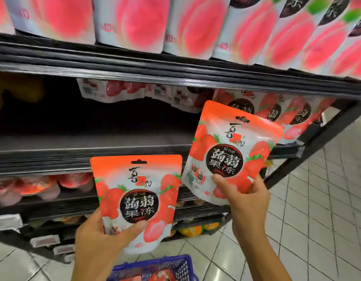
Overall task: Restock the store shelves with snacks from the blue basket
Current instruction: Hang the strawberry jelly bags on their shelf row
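Hands hold one strawberry jelly pouch each in front of dark store shelving. Low in the centre of the frame, the left hand (98, 238) grips the left pouch (137, 199) by its bottom edge, thumb pressed across the front, the pack upright. To the right and higher, the right hand (246, 203) pinches the right pouch (232, 153) at its lower corner, thumb on the front. This pack tilts a little, and its top overlaps the front edge of the middle shelf (84, 140). Matching strawberry packs (293, 116) stand at the right end of that shelf. Peach packs (135, 23) line the top of the frame. At the bottom edge, the blue basket (181, 262) sits over the tiled floor (317, 199), with red packs inside.
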The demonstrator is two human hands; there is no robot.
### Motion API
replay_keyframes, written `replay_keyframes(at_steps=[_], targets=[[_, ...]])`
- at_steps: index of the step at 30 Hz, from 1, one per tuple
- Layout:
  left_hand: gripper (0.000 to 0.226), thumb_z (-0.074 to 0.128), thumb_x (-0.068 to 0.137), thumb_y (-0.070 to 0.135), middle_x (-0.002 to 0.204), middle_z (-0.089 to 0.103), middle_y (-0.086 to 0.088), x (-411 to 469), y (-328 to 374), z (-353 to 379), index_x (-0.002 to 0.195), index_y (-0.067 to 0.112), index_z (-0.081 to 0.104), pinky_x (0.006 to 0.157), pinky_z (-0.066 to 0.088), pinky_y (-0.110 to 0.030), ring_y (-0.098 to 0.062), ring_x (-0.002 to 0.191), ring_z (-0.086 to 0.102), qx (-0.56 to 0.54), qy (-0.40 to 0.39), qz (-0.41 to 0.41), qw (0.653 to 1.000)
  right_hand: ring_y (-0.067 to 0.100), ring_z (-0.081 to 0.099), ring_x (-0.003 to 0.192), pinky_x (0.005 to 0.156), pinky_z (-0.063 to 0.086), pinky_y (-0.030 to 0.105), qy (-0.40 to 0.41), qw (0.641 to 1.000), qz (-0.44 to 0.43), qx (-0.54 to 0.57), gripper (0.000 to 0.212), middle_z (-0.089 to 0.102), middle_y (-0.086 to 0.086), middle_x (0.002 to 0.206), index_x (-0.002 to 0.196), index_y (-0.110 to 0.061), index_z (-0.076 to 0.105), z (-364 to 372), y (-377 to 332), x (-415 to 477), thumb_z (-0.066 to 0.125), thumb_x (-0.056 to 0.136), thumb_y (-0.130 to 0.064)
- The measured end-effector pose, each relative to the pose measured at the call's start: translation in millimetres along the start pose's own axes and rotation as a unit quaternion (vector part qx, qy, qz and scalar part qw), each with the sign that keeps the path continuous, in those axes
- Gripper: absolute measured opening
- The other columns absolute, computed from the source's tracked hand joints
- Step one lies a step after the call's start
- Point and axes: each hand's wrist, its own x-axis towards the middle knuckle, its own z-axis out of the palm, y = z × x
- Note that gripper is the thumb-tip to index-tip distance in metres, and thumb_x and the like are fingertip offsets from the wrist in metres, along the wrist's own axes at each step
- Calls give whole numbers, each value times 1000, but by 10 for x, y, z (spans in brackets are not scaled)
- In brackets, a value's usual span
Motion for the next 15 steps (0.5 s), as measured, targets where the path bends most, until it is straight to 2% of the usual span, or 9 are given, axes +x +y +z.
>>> replay_keyframes(at_steps=[1,3,7,11,15], targets=[[59,87,36,13,77,77,8,-11,33,7,86,42,76,57,54,-12,-4,68,70,-4,1,0,1000,22,74,79,63,58,29,-5,1000,-1,6,47,76,5,87,92,-26,72,50,-24,46,93,51,-35],[55,87,33,21,76,76,12,-37,73,19,76,53,73,53,53,-11,-1,69,71,-3,5,3,1000,21,74,75,62,58,29,-18,1000,-5,21,43,76,5,85,92,-25,72,152,-70,135,91,53,-33],[58,87,32,21,79,77,10,-82,54,-12,79,53,73,54,55,-14,-3,71,73,-5,9,10,1000,23,75,83,66,60,32,-28,999,-15,24,39,77,5,90,93,-22,72,334,-120,344,91,60,-25],[61,88,28,33,80,70,0,-89,-25,-80,82,55,71,71,56,-31,-19,72,65,14,45,6,999,28,74,89,77,61,48,-26,999,-6,37,34,77,7,94,92,-21,70,482,-124,543,89,65,-16],[68,88,28,27,83,76,18,-80,-77,-96,83,62,68,61,55,-12,2,76,72,15,50,5,999,25,75,87,78,61,49,-39,999,3,24,35,77,4,92,97,-22,70,544,-101,619,89,68,-17]])
